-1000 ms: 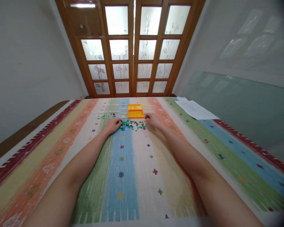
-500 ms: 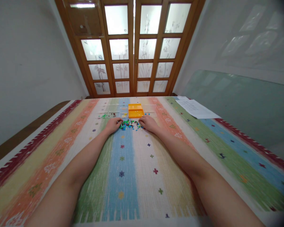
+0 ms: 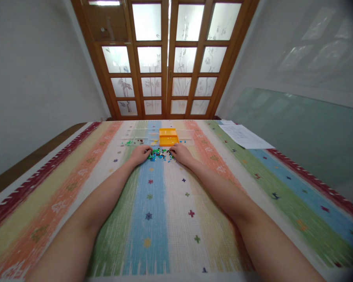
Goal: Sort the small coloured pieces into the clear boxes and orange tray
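Observation:
A pile of small coloured pieces (image 3: 159, 154), mostly green, blue and dark ones, lies on the striped cloth between my hands. At its left edge is my left hand (image 3: 140, 155), resting low with its fingers curled together. My right hand (image 3: 180, 153) bends over the right edge of the pile, thumb and fingers drawn into a pinch. Whatever either hand has in its fingertips is too small to make out. Just beyond the pile stands an opened orange box (image 3: 168, 132) with a few light bits in its near half.
Clear compartment trays flank the orange box; green, dark and yellow pieces sit in the left tray (image 3: 128, 137), blue ones in the right tray (image 3: 189, 138). Printed paper sheets (image 3: 244, 137) lie at the far right of the striped tablecloth (image 3: 176, 219). Wooden glazed doors (image 3: 168, 90) stand behind.
My right hand has shifted slightly left, closer over the pile. My left hand stays almost where it was. The whole view has moved a little.

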Action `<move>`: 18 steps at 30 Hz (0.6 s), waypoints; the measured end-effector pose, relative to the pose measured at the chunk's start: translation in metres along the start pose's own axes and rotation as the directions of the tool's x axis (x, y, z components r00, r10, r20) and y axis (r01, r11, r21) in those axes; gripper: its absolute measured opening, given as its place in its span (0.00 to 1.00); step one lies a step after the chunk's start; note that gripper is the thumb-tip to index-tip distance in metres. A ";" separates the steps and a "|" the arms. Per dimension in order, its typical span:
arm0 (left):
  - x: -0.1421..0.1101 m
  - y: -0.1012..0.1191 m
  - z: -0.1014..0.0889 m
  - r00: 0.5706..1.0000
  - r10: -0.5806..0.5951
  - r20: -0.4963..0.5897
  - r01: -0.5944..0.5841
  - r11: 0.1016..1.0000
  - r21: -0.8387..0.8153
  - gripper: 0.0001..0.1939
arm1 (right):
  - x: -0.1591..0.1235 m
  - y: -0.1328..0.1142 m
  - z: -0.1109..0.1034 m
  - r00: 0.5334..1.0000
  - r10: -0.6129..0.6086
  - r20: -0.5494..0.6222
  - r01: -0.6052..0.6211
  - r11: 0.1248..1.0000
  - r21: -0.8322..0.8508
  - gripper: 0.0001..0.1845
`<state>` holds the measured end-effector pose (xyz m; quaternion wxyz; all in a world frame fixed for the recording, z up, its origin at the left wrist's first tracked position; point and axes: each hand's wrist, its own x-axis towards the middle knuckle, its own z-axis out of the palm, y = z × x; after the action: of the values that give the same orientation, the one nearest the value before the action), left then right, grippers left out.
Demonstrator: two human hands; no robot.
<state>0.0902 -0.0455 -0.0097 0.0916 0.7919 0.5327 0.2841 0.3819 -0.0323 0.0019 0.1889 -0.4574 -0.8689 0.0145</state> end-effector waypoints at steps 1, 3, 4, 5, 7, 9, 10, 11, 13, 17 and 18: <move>0.000 0.001 0.000 1.000 -0.002 0.002 0.002 1.000 0.005 0.13 | 0.001 0.000 0.000 1.000 0.006 0.003 -0.006 1.000 0.003 0.13; 0.000 0.001 -0.001 1.000 -0.006 0.006 0.006 1.000 0.021 0.13 | 0.002 0.000 0.001 1.000 0.014 0.015 -0.014 1.000 0.018 0.13; -0.001 0.002 0.000 1.000 -0.005 0.008 0.005 1.000 0.030 0.13 | 0.003 0.001 0.001 1.000 0.015 0.022 -0.016 1.000 0.027 0.13; -0.001 0.001 0.000 1.000 -0.003 0.008 0.003 0.999 0.041 0.13 | 0.003 0.002 0.001 1.000 0.016 0.026 -0.017 0.999 0.035 0.13; -0.001 0.001 0.000 1.000 -0.008 0.003 0.007 0.998 0.063 0.13 | 0.003 0.003 0.001 1.000 0.013 0.022 -0.014 0.999 0.051 0.13; -0.001 -0.001 0.001 1.000 -0.024 -0.005 0.024 0.997 0.076 0.14 | 0.003 0.005 0.002 1.000 0.010 0.010 -0.010 0.998 0.069 0.14; -0.001 -0.001 0.001 1.000 -0.030 -0.009 0.031 0.997 0.077 0.14 | 0.003 0.005 0.002 1.000 0.008 0.005 -0.009 0.997 0.078 0.14; -0.001 -0.002 0.001 0.999 -0.032 -0.013 0.033 0.997 0.076 0.14 | 0.003 0.006 0.003 1.000 0.009 0.001 -0.009 0.996 0.085 0.14; -0.001 -0.002 0.002 1.000 -0.023 -0.017 0.024 0.998 0.066 0.14 | 0.002 0.008 0.003 1.000 0.016 -0.012 -0.015 0.995 0.094 0.14; -0.001 -0.001 0.000 0.999 -0.019 -0.028 0.020 0.999 0.048 0.13 | 0.001 0.010 0.002 1.000 0.016 -0.024 -0.014 0.996 0.083 0.12; -0.001 -0.001 0.000 0.999 -0.025 -0.032 0.026 0.999 0.046 0.13 | 0.001 0.010 0.002 1.000 0.019 -0.020 -0.018 0.997 0.076 0.11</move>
<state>0.0892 -0.0457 -0.0103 0.0685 0.7826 0.5504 0.2827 0.3889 -0.0255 -0.0014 0.2150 -0.4579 -0.8614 0.0447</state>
